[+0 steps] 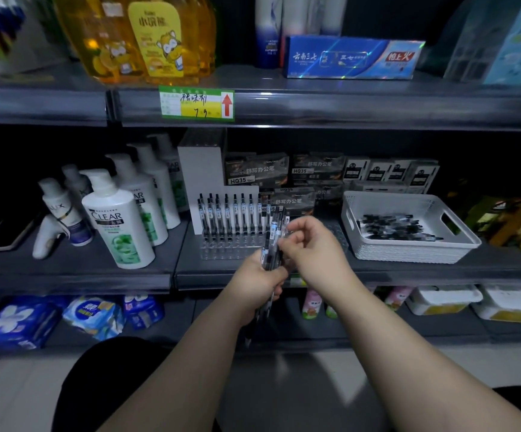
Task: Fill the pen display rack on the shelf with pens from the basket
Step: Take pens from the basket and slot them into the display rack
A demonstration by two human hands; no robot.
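A clear plastic pen rack (221, 249) stands on the middle shelf, with several black pens (228, 213) upright in its back rows against a white backing card. My left hand (257, 285) grips a bundle of pens (273, 241) just in front of the rack. My right hand (312, 244) pinches one pen at the top of that bundle. A white basket (377, 247) to the right of the rack holds several more loose pens (393, 227).
White shampoo bottles (118, 222) stand left of the rack. Dark pen boxes (287, 173) are stacked behind it. The upper shelf carries yellow detergent jugs (146, 35) and a blue toothpaste box (352, 57). Tissue packs (93, 316) lie on the bottom shelf.
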